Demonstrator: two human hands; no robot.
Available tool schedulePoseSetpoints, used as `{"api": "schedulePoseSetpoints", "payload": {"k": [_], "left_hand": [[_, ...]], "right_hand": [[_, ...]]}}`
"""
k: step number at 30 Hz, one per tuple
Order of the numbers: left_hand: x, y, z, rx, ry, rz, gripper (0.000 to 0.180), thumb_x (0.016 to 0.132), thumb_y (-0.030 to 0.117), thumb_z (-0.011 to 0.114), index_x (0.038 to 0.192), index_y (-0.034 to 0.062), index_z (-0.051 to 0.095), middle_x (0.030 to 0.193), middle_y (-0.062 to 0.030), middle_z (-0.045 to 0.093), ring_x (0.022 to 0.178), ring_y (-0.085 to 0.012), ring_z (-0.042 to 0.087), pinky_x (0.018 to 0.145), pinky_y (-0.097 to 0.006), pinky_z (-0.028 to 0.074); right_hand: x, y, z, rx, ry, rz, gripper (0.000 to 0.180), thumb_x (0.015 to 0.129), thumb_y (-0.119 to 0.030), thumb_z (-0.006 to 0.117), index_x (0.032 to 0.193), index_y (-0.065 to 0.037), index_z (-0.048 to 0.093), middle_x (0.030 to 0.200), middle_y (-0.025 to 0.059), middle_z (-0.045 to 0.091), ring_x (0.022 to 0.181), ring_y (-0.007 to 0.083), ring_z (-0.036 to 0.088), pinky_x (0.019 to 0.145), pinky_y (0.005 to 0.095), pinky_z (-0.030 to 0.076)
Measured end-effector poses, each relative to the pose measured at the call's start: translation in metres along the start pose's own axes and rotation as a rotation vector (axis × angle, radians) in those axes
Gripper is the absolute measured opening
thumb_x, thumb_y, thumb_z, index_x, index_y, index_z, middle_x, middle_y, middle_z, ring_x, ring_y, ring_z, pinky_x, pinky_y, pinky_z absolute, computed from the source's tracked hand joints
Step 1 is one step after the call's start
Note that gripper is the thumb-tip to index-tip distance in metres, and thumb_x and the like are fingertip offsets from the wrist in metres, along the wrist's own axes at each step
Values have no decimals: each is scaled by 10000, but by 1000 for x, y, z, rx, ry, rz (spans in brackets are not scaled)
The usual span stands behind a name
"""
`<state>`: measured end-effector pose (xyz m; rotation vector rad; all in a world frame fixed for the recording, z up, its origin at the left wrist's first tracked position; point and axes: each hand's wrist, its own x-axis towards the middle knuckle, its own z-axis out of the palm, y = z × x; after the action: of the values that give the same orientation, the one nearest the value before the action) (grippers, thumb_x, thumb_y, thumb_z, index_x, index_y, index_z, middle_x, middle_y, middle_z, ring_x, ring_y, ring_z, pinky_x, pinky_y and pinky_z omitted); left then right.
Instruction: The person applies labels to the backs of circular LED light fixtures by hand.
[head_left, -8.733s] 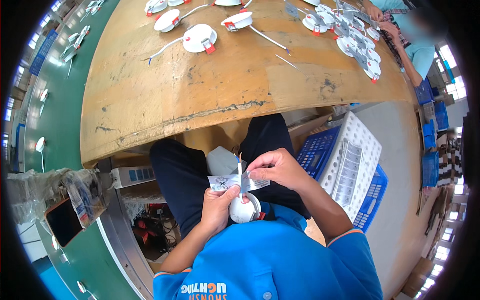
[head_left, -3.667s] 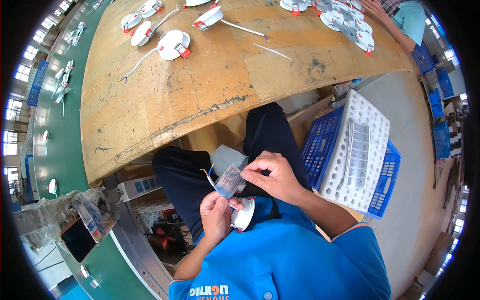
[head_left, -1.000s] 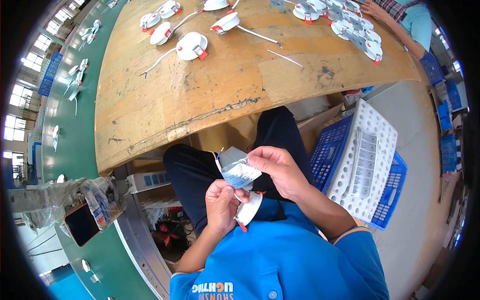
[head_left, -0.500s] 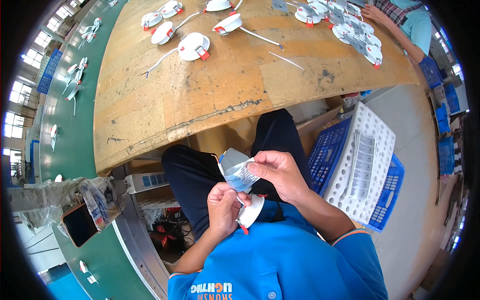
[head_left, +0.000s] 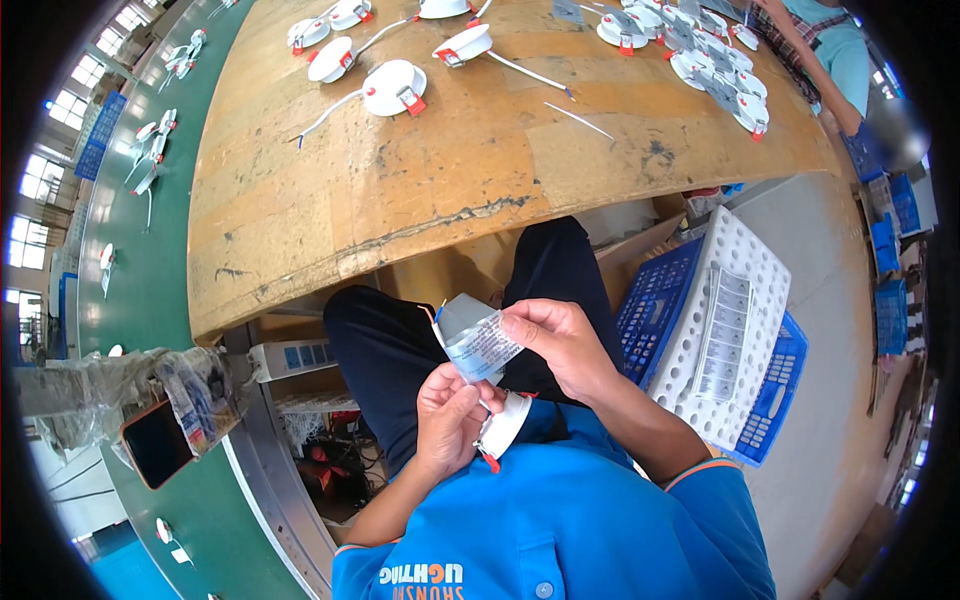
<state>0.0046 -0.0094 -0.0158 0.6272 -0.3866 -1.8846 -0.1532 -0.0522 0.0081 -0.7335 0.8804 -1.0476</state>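
Observation:
Over my lap, my left hand point(head_left: 448, 418) is closed around the cable side of a white round downlight point(head_left: 506, 424) with red clips. Its cable rises behind a silver-grey label point(head_left: 486, 350) printed with small text, and the coloured wire ends point(head_left: 435, 318) stick out above. My right hand point(head_left: 563, 342) pinches the label's right edge between thumb and fingers. The label is curved, its lower end close to my left fingers. Whether it sticks to the cable I cannot tell.
Several downlights point(head_left: 395, 88) and a loose wire point(head_left: 578, 118) lie on the worn table point(head_left: 400, 190). A labelled pile point(head_left: 705, 70) sits far right beside a co-worker's arm point(head_left: 815, 60). A white perforated tray point(head_left: 690, 360) rests on blue crates point(head_left: 645, 310). Left are a green conveyor point(head_left: 150, 300) and phone point(head_left: 158, 445).
The label has turned slightly, showing more of its printed face, while both hands keep their hold. The co-worker's hand has pulled back from the pile, and a downlight shows there.

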Motion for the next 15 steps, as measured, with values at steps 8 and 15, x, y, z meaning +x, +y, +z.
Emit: {"api": "schedulePoseSetpoints", "payload": {"k": [8, 15], "left_hand": [[-2, 33, -1, 457, 18, 493, 147, 738, -43, 584, 867, 1, 528, 801, -180, 611, 721, -223, 601, 729, -342, 462], [41, 122, 29, 1454, -152, 1328, 174, 623, 13, 691, 770, 51, 607, 750, -103, 634, 701, -206, 615, 705, -337, 469]], "right_hand": [[-4, 4, -4, -133, 67, -23, 186, 826, -110, 544, 968, 8, 562, 904, 46, 582, 863, 98, 525, 779, 234, 409], [0, -16, 6, -460, -28, -119, 112, 771, -72, 582, 845, 9, 605, 806, 39, 601, 760, 94, 549, 695, 235, 438]]}}
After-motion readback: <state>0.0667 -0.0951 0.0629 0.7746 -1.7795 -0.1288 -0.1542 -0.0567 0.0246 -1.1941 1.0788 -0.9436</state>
